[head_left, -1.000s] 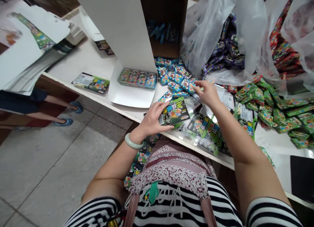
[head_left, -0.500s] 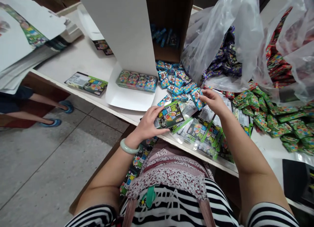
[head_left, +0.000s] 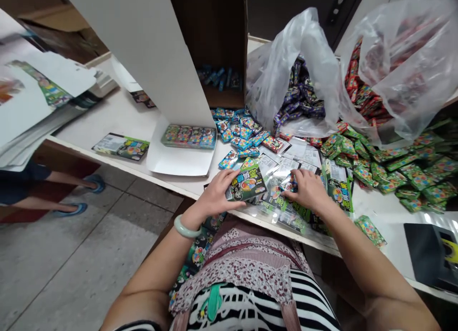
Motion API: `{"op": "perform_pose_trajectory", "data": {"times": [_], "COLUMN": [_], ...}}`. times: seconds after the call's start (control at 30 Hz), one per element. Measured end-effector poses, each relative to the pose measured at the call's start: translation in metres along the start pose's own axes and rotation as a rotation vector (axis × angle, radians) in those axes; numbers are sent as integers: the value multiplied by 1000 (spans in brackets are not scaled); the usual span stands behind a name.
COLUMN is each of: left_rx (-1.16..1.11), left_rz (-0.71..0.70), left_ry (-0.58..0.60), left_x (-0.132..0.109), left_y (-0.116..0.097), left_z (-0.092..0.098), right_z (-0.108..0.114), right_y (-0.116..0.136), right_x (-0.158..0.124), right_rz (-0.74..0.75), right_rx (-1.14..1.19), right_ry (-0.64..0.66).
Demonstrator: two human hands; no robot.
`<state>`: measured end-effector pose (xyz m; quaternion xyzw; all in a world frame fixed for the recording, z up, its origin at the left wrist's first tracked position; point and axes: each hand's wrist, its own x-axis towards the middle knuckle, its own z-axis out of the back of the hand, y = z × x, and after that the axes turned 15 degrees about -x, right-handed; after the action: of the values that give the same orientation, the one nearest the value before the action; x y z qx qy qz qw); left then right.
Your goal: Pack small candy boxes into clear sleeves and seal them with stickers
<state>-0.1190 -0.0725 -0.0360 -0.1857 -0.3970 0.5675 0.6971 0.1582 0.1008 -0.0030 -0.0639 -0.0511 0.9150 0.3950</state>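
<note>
My left hand (head_left: 218,192) grips a dark green printed packet (head_left: 247,185) at the table's near edge, thumb under it and fingers over its left end. My right hand (head_left: 307,190) is closed around a small blue candy box (head_left: 289,183), held just right of the packet above a pile of clear-and-green packets (head_left: 286,212). Loose blue boxes (head_left: 239,130) lie scattered beyond both hands.
A white card tray (head_left: 179,154) holds a row of boxes (head_left: 189,136). An open brown carton (head_left: 218,45) stands behind it. Two clear bags hold purple packs (head_left: 300,97) and red packs (head_left: 368,97). Green boxes (head_left: 404,169) spread right. Another person's legs (head_left: 67,192) are at left.
My right hand picked a small blue box from the scattered pile and drew it back toward the packet. My left hand kept hold of the green packet. The camera tilted up slightly.
</note>
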Motion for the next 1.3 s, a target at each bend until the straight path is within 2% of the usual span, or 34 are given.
{"op": "perform_pose_trajectory", "data": {"times": [0.07, 0.13, 0.23, 0.3, 0.4, 0.5, 0.63, 0.8, 1.0, 1.1, 1.2, 1.3], "left_rx": [1, -7, -27, -35, -37, -45, -85, -189, -238, -197, -133, -95], "left_rz": [-12, -37, -100, -140, -175, -196, -203, -183, -76, -61, -48, -42], "left_ry": [12, 25, 54, 73, 95, 126, 166, 238, 176, 108, 58, 35], "left_x": [2, 6, 12, 15, 17, 17, 16, 21, 25, 23, 20, 18], "left_y": [-1, -3, -9, -13, -16, -14, -13, -21, -29, -28, -26, -25], "left_z": [-1, -3, -5, -7, -11, -14, -14, -15, -27, -27, -24, -24], "right_z": [-4, 1, 25, 44, 63, 69, 68, 67, 56, 46, 37, 31], "right_y": [-1, -8, -20, -24, -22, -20, -24, -25, -11, -2, 6, 13], "right_x": [-11, -18, -28, -34, -36, -34, -31, -27, -18, -23, -33, -43], "right_rz": [-32, 6, 243, 412, 552, 624, 676, 642, 571, 463, 317, 294], "right_rx": [67, 202, 419, 480, 455, 385, 345, 354, 383, 492, 498, 468], "right_ry": [-38, -154, -295, -283, -184, -123, -131, -141, -89, -183, -286, -288]}}
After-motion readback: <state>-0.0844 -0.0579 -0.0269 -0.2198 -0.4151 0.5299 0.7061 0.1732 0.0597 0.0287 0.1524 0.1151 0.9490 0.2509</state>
